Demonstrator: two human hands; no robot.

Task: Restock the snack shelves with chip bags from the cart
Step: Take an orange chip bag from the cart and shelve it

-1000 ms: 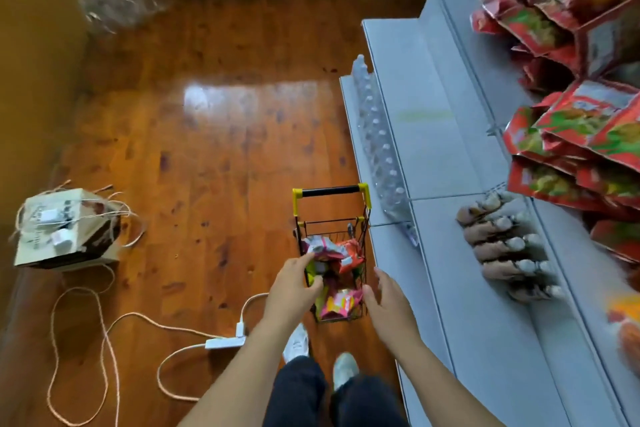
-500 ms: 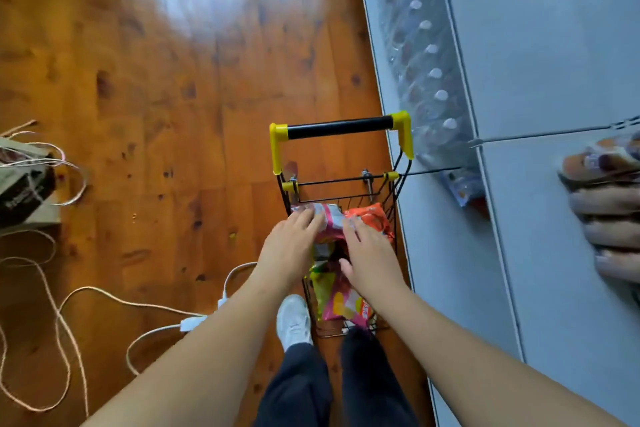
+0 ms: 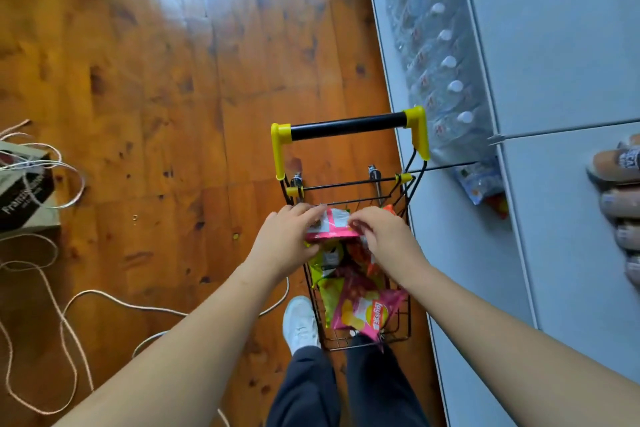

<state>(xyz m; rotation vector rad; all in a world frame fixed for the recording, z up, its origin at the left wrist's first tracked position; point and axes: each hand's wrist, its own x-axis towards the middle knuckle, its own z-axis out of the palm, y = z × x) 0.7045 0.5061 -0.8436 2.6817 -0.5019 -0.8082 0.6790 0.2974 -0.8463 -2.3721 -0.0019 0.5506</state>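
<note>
Both hands — left (image 3: 287, 239), right (image 3: 384, 236) — gripping a pink chip bag (image 3: 330, 224) atop the wire cart (image 3: 346, 184)

The floor (image 3: 166, 80) was glossy varnished wood with dark knots. The cart (image 3: 349, 184) was thin black wire metal with a matt black grip and shiny yellow plastic corners. The chip bags (image 3: 363, 312) in it looked like glossy crinkled foil. The shelf (image 3: 554, 45) on the right was smooth, matt grey.

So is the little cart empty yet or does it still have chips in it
Not empty. Several chip bags lie in the cart, and both the left hand and right hand grip a pink bag on top.
</note>
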